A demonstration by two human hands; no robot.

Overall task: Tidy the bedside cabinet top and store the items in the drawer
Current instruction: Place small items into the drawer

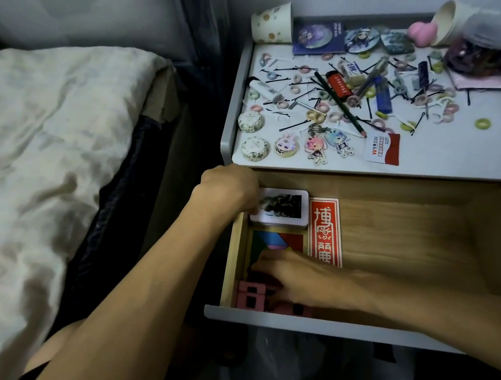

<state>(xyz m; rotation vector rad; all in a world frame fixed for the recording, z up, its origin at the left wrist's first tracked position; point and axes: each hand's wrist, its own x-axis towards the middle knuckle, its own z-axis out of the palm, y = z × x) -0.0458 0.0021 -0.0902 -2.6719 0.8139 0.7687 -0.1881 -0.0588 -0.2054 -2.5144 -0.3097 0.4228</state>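
The grey cabinet top [452, 159] is littered with hair rings [482, 123], bobby pins [294, 125], a green pencil [340, 103], a red lighter [339, 85], badges [361, 39], keychains [316, 147] and two paper cups, one standing [273, 23] at back left, one tipped [453, 21] at back right. The wooden drawer [411, 231] below is pulled open. Along its left side lie a white card box [281, 209], a coloured tangram [278, 242] and pink blocks [252, 295], with a red packet [325, 232] just beside them.

Card stack [279, 209] in drawer [405, 231], below cabinet top [433, 159].
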